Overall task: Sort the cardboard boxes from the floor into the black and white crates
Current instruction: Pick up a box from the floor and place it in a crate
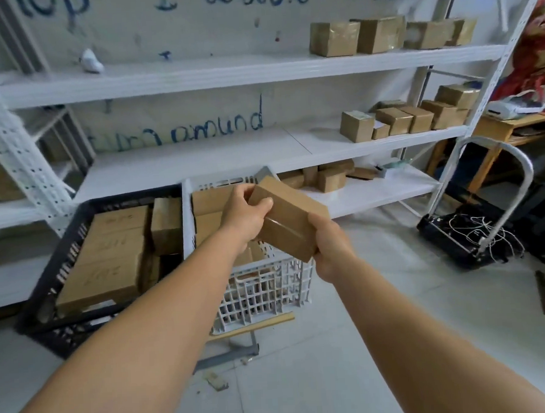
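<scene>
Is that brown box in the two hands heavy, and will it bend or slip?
The brown rectangular cardboard box probably isn't heavy: the left hand and right hand hold it in mid-air by its ends, above the white plastic crate. It likely stays stiff, since its edges look straight. The shiny tape along it may feel a little slippery.

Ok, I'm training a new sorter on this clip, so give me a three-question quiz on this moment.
1. True or false: both hands hold the cardboard box.
2. Which crate is the box held over? A) black crate B) white crate
3. Fill in: the black crate stands to the ___ of the white one.

Key:
1. True: left hand and right hand both grip it.
2. B
3. left
</scene>
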